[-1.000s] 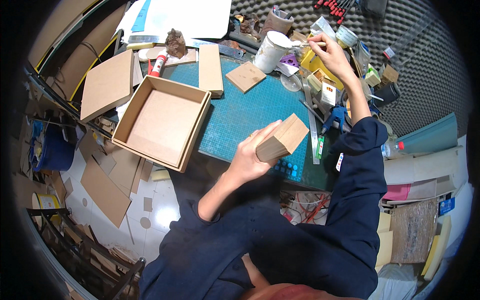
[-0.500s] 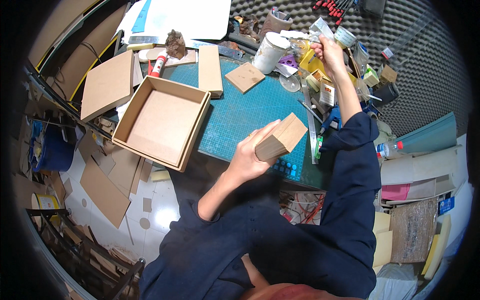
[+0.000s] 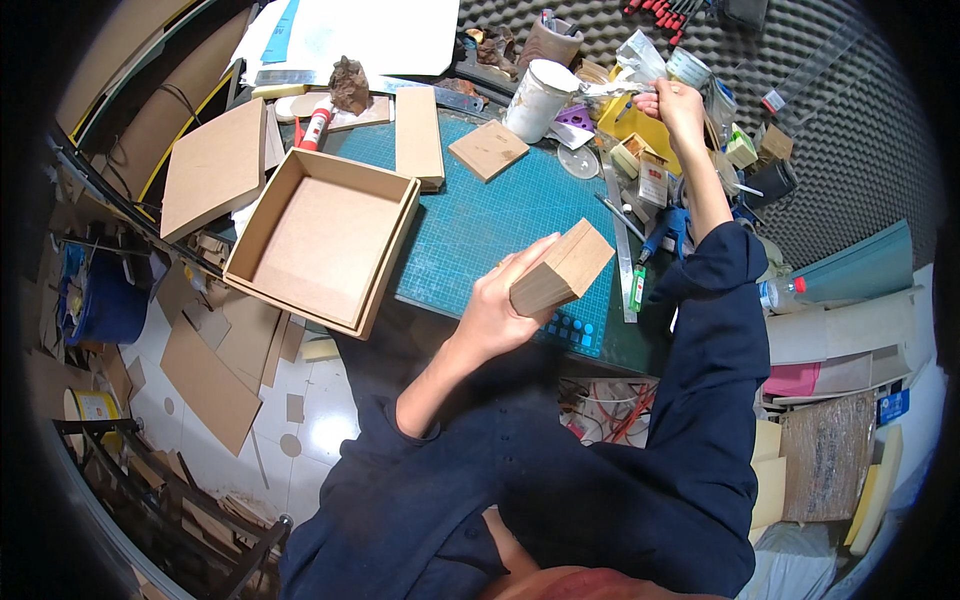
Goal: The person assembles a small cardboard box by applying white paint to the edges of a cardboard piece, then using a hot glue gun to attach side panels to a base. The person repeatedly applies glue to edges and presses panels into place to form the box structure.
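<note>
Seen from above at a cluttered craft bench, your left hand (image 3: 497,312) is closed around a stack of thin wooden boards (image 3: 562,268), thumb on the near face and fingers curled over the far side, holding it tilted above the front edge of the teal cutting mat (image 3: 480,215). Your right hand (image 3: 678,105), arm stretched out in a dark blue sleeve (image 3: 715,330), is raised at the far right of the bench with its fingers pinched shut on a crumpled piece of clear plastic wrap (image 3: 630,75), just over a yellow container (image 3: 628,122); what else the fingers may enclose cannot be told. To your left an open, shallow cardboard box (image 3: 322,240) sits partly on the mat and overhangs the bench edge, with its flat square lid (image 3: 213,168) lying beside it, further left. At the back of the mat a long narrow board (image 3: 418,135) lies next to a small square board (image 3: 488,150), the two apart. Behind them stand a white cup (image 3: 538,100) and a red-and-white glue tube (image 3: 314,125), well apart from each other. A steel ruler (image 3: 618,235) runs down the mat's right side, near the stack in your left hand. Cardboard offcuts (image 3: 205,380) lie scattered on the pale floor below the bench.
</note>
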